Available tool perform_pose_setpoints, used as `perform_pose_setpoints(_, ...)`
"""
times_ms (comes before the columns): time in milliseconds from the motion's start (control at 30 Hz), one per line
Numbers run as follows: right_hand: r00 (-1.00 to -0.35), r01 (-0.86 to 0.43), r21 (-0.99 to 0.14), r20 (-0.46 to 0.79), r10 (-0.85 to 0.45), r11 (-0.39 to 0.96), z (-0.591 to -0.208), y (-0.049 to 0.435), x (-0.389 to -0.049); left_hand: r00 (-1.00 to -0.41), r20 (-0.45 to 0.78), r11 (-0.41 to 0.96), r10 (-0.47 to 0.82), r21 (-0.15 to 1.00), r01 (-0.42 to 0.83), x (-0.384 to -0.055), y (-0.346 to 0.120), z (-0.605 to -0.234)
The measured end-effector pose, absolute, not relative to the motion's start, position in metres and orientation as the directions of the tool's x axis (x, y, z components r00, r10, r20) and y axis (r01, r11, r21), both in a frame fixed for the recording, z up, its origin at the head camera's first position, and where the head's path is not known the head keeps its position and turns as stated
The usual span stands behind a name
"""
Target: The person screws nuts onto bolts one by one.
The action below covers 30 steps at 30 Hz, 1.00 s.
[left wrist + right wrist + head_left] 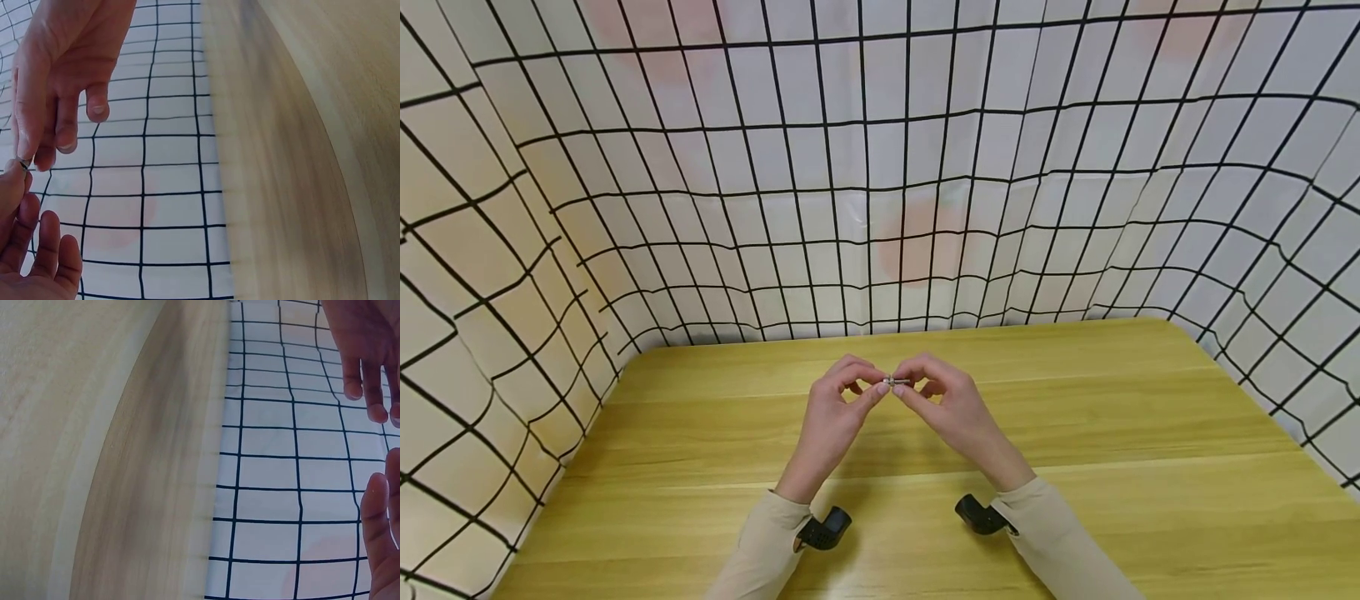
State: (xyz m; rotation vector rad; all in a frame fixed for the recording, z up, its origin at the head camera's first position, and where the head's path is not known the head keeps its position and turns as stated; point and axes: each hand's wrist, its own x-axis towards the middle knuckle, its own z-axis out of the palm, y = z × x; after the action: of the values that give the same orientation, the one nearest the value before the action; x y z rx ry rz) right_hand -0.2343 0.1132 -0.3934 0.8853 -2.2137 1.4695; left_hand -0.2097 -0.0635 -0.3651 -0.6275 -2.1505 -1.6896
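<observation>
A tiny silver metal piece [895, 381], which looks like a small bolt, is held above the table between both hands' fingertips. Its thin shaft points right, with a thicker part at the left end. My left hand [838, 408] pinches the left end between thumb and index finger. From the other side, my right hand [951, 408] pinches it near the shaft. In the left wrist view, a sliver of the metal piece [24, 165] shows where the fingertips meet. The right wrist view cuts off the pinching fingertips, so the piece is hidden there.
The hands are over a yellow wood-grain table [700, 467]. A white curtain with a black grid [805, 200] stands behind the table and along both sides. Black wrist cameras [825, 528] sit at the inner side of both beige sleeves [1060, 533].
</observation>
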Motion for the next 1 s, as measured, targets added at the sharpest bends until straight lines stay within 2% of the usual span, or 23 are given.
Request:
perform_pose_setpoints(167, -0.765, -0.64, -0.719, 0.566, -0.308, 0.269, -0.405, 0.116, -0.242, -0.846, 0.515, 0.199, 0.135, 0.823, 0.533, -0.211, -0.063, -0.367)
perform_pose_setpoints(633, -0.818, -0.568, -0.773, 0.491, -0.3, 0.282, -0.406, 0.119, -0.24, -0.843, 0.52, 0.188, 0.137, 0.822, 0.537, -0.21, -0.062, -0.369)
perform_pose_setpoints(867, -0.756, -0.649, -0.717, 0.57, -0.324, 0.254, -0.386, 0.114, -0.228, -0.845, 0.52, 0.188, 0.128, 0.824, 0.535, -0.211, -0.063, -0.368)
perform_pose_setpoints(1000, -0.749, -0.66, -0.702, 0.584, -0.313, 0.269, -0.38, 0.112, -0.223, -0.848, 0.515, 0.196, 0.126, 0.825, 0.53, -0.211, -0.063, -0.368)
